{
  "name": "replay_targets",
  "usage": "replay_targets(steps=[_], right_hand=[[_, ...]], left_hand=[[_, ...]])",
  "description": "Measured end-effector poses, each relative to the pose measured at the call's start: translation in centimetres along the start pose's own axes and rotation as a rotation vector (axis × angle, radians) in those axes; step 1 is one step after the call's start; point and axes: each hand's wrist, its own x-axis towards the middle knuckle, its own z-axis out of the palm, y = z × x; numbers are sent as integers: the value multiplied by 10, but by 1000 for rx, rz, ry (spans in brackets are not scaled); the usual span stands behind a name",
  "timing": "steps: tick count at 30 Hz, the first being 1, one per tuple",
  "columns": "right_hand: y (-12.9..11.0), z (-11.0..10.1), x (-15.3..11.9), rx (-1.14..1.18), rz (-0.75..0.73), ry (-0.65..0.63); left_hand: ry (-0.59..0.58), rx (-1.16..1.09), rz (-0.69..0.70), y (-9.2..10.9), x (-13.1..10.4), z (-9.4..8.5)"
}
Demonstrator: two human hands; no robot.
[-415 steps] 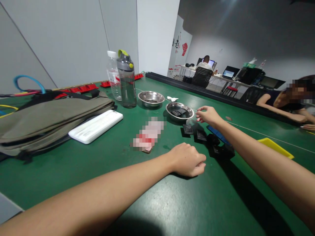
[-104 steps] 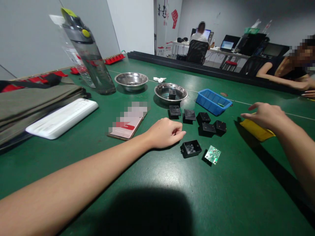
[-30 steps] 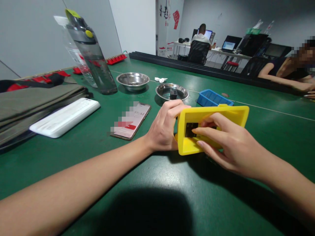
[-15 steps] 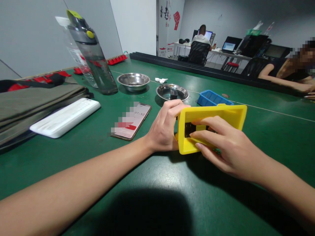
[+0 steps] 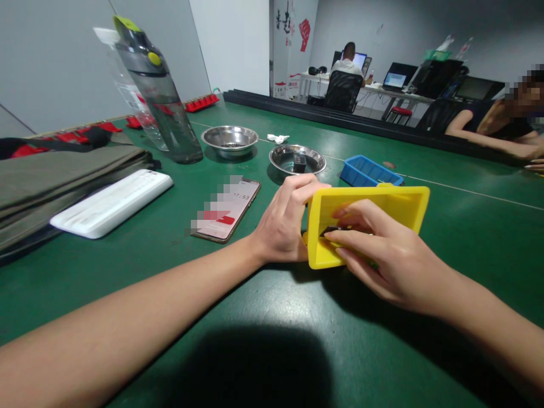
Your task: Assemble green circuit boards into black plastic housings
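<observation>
Hands (image 5: 283, 224) at one yellow bin (image 5: 313, 229), two bowls (image 5: 229, 136)

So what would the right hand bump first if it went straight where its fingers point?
Probably the small black piece by the right hand, then the side of the yellow bin, though depth is hard to judge.

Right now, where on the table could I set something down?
The green table is bare in front between the left forearm and right forearm, and right of the yellow bin and blue tray. It's crowded around the left hand and right hand at the bin, and on the left with bag, white case and bottle.
</observation>
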Motion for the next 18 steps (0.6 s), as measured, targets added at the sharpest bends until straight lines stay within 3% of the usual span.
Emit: replay_targets(steps=[7,10,12,14,18], right_hand=[[-7,-25,2,156,9,104],[-14,-34,2,352,-3,-109],[-19,-32,1,438,-3,-324],[-22,-25,0,426,22,-459],[-21,-18,-2,346,58,-477]], left_hand=[[26,40,-63,-2,2,-1],[38,73,-149,-3,1,0],[47,83,-196,-4,1,1],[58,72,-217,-4,0,2],[57,43,-238,-4,-1,3]])
